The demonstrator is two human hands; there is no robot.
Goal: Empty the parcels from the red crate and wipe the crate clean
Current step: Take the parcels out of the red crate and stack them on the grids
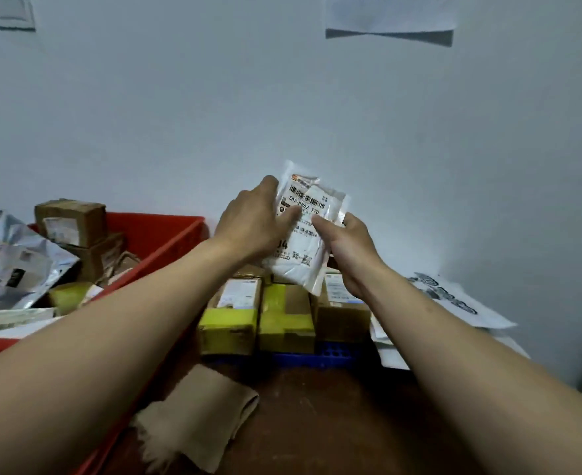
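Both hands hold a small white plastic parcel [308, 241] with a barcode label, raised above the boxes at centre. My left hand [251, 224] grips its left edge, thumb on the label. My right hand [349, 248] grips its right edge. The red crate [166, 234] stands at the left, under my left forearm. It holds brown cardboard boxes [72, 222], a yellow-taped box [72, 296] and grey plastic mailers [12, 265]. A folded beige cloth [193, 416] lies on the brown table in front of me, beside the crate.
Three cardboard boxes with yellow tape [284, 317] stand in a row on a blue tray [317, 356] beneath the held parcel. White printed mailers [450, 299] lie at the right against the wall. The pale wall [282, 97] rises right behind everything.
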